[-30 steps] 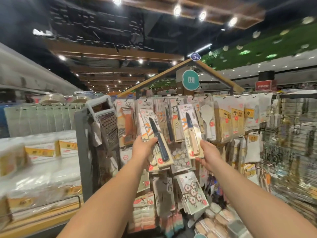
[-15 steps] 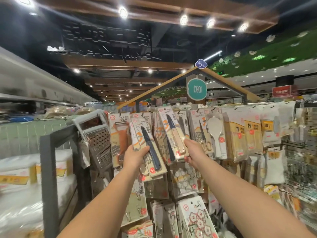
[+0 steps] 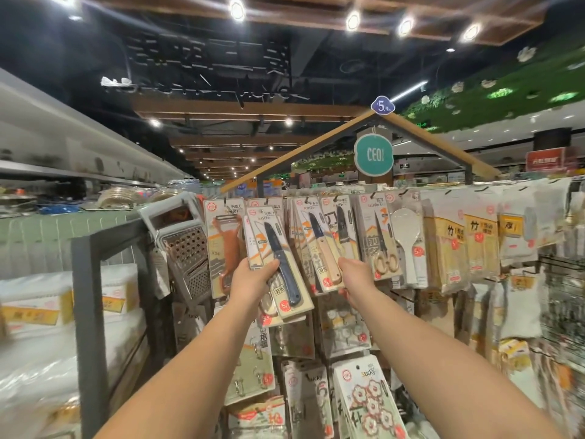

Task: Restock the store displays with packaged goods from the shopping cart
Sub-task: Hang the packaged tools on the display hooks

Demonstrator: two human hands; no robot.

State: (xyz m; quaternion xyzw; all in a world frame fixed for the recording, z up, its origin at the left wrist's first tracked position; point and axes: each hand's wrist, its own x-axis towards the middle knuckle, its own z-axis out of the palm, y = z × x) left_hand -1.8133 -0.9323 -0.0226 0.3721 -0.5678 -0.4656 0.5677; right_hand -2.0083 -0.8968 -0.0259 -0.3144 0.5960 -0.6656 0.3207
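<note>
My left hand (image 3: 253, 282) holds a knife pack with a blue handle (image 3: 280, 264), pinched near its low end, in front of the peeler packs near the left end of the hanging rack (image 3: 411, 191). My right hand (image 3: 356, 277) grips the bottom of a knife pack with a pale handle (image 3: 323, 245), which is up at the top row of hooks. The packs are flat, light card with a slick plastic front, so they bend and can slip. I think holding the low edge is good, so the hole on top can find its hook.
</note>
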